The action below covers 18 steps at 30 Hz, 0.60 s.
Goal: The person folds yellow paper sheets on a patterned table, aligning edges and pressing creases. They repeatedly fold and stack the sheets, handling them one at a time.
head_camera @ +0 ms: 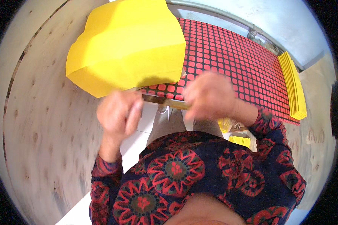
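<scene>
A large stack of yellow sheets (129,45), paper or thin card, lies at the far left on a table cover with red rounded squares on black (214,47). My left hand (119,114) is blurred, with its fingers curled, just below the stack's near edge. To the right, my right hand (209,95) is raised over the near part of the cover, also blurred and curled. A narrow brownish strip or edge (157,100) shows between the two hands; whether either hand holds it cannot be told.
A row of folded yellow pieces (293,87) lies along the cover's right end. More yellow pieces (239,141) are low down beside my legs. A plywood board (45,107) fills the left side. A metal pipe (214,9) runs along the wall behind the table.
</scene>
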{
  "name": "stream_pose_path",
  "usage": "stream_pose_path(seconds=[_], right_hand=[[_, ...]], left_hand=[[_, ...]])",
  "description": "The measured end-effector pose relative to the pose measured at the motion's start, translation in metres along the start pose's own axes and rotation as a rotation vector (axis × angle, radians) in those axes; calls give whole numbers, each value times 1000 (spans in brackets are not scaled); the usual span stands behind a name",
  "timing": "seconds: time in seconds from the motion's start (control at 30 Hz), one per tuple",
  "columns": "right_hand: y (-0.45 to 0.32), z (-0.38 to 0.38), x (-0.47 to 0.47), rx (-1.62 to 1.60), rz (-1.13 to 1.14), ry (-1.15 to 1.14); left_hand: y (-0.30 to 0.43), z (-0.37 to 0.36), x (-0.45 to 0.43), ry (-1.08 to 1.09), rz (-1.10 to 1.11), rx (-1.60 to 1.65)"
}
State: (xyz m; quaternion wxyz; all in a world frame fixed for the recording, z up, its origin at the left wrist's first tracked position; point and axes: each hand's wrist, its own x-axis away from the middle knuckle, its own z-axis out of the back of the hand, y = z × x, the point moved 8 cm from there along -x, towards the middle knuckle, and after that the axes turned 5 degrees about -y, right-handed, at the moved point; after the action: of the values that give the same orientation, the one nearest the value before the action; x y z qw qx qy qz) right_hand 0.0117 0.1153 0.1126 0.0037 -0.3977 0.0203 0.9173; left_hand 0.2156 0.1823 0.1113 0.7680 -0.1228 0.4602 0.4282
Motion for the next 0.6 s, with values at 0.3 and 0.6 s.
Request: stream_pose_path(seconds=[0.3,0.6], right_hand=[[75,18,-27,213,-108,18],[87,8,-34,242,-88,-30]], left_hand=[[-49,-48,-116,-358,81,220],[-66,-59,-112,-387,168,430]])
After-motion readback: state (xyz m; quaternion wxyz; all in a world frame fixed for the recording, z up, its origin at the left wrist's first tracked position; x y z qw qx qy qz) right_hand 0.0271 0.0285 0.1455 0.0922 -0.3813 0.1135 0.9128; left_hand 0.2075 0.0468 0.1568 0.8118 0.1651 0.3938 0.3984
